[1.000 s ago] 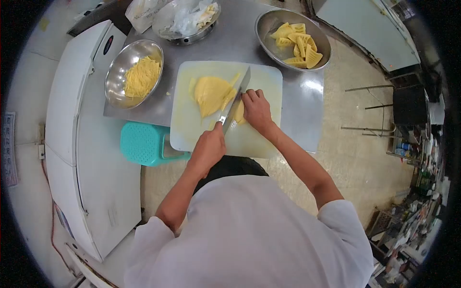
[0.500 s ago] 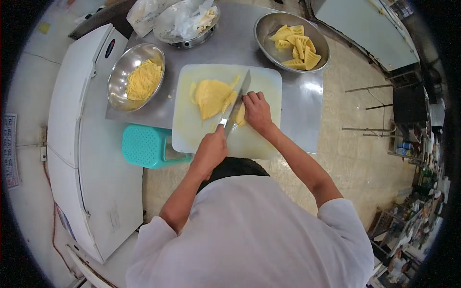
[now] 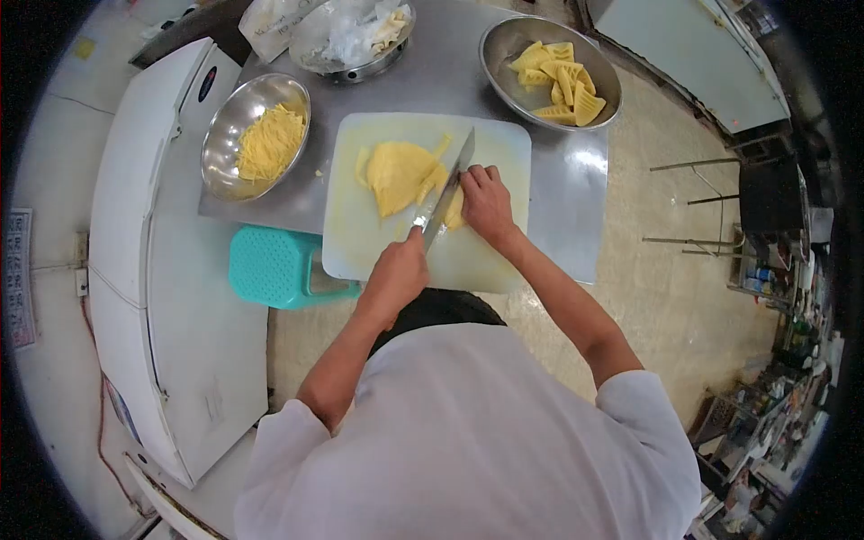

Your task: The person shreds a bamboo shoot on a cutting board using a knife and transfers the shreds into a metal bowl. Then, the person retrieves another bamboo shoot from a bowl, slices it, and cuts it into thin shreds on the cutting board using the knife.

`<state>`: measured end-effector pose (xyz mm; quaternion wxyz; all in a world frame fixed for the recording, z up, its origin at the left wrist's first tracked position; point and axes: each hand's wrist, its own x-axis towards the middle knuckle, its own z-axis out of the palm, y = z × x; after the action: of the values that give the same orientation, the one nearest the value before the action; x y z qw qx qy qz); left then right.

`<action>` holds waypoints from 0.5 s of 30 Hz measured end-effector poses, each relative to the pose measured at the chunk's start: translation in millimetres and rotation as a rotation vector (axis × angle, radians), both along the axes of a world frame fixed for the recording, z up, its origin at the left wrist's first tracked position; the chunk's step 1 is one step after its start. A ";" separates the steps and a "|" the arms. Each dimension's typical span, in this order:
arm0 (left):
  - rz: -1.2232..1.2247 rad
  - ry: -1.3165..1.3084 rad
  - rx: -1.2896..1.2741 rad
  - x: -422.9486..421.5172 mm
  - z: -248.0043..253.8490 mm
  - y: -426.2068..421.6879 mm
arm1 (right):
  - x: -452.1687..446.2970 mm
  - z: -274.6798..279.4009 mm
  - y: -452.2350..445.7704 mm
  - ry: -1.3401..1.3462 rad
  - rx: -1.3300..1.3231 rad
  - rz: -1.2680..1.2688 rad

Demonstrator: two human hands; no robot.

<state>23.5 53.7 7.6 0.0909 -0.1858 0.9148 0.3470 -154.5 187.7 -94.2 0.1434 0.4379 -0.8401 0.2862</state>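
Note:
My left hand [image 3: 400, 272] is closed round the handle of a kitchen knife [image 3: 449, 185], whose blade points away from me over the white cutting board [image 3: 360, 249]. Just right of the blade, the bent fingers of my right hand [image 3: 486, 200] press on a yellow piece of bamboo shoot [image 3: 455, 212], partly hidden by the hand. Thin cut slices [image 3: 434, 180] lie along the blade's left side. Further left on the board rests a larger bamboo shoot chunk [image 3: 399, 175], touched by neither hand.
A steel bowl [image 3: 216, 153] of yellow shreds stands left of the board. Ridged bamboo shoot wedges fill part of another bowl [image 3: 504, 85] at back right. Behind is a basin [image 3: 353, 70] with plastic bags. A turquoise stool [image 3: 270, 267] and white freezer [image 3: 211, 333] are at left.
The whole view has shifted slightly, so the board and bowls sit a little higher. The knife tip is marginally further right; both hands keep their grips.

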 end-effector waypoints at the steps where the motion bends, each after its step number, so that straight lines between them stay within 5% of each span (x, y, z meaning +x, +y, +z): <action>1: -0.040 -0.032 -0.019 -2.1 -12.0 -1.9 | 3.8 -3.4 1.5 0.004 0.012 0.001; 15: -0.013 -0.044 0.020 1.3 12.6 3.4 | 3.8 -1.9 4.1 0.007 -0.037 0.011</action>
<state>24.7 57.2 20.2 0.1151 -0.1866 0.9102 0.3514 -150.7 191.8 -96.1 0.1530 0.4408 -0.8317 0.3010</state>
